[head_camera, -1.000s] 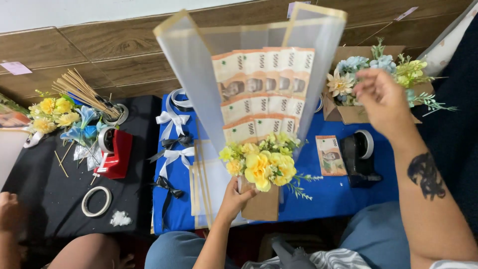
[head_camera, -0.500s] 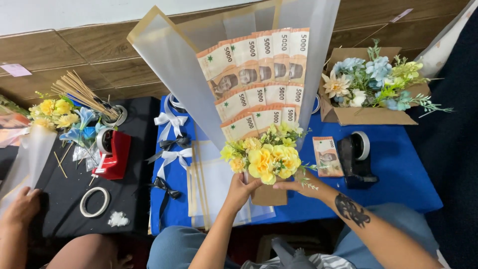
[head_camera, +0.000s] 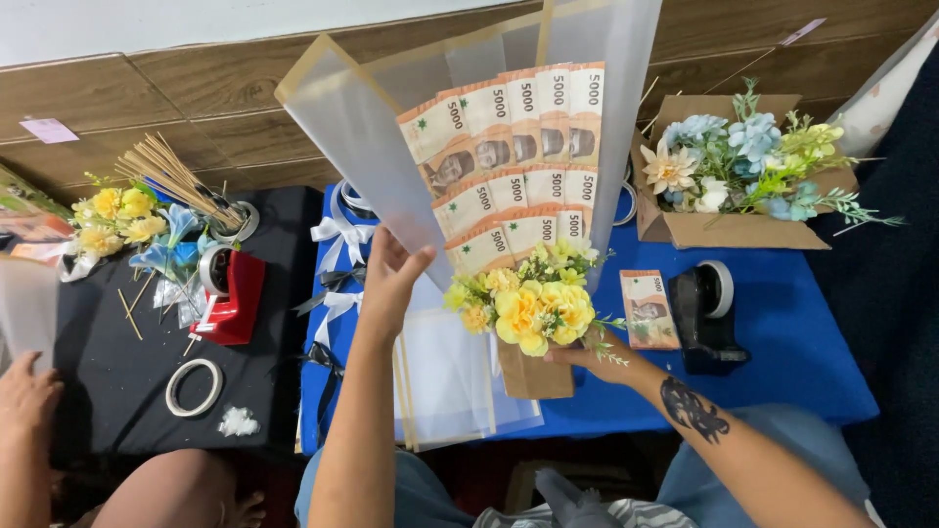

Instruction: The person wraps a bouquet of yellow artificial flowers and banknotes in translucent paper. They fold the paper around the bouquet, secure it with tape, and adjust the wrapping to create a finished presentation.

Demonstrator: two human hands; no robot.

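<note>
At the far left edge, another person's hand (head_camera: 24, 391) is resting on the black cloth (head_camera: 117, 381), beside a roll of clear tape (head_camera: 193, 387) and a red tape dispenser (head_camera: 232, 293). Behind them, a bundle of thin wooden sticks (head_camera: 176, 181) and some yellow and blue artificial flowers (head_camera: 122, 220) are lying. White and black ribbon bows (head_camera: 337, 264) are sitting at the near edge of the blue cloth (head_camera: 782, 342).

The left hand (head_camera: 391, 284) is reaching up and pinching the lower left edge of the frosted wrapping sheet (head_camera: 362, 137), fingers closing on it from the side, thumb toward the bouquet. The money bouquet (head_camera: 518, 196), a fan of orange banknotes in tiers with yellow flowers (head_camera: 533, 308) at its base, is standing upright just right of that hand, lifted above the blue cloth. More clear sheets (head_camera: 445, 381) are lying flat underneath.

The right hand (head_camera: 597, 360) is gripping the bouquet from below, fingers wrapping the brown paper base (head_camera: 535, 374) directly under the yellow flowers. A loose banknote (head_camera: 648, 308) is lying just right of it, then a black tape dispenser (head_camera: 706, 315). A cardboard box (head_camera: 729, 230) holding blue, white and green flowers is sitting farther back.
</note>
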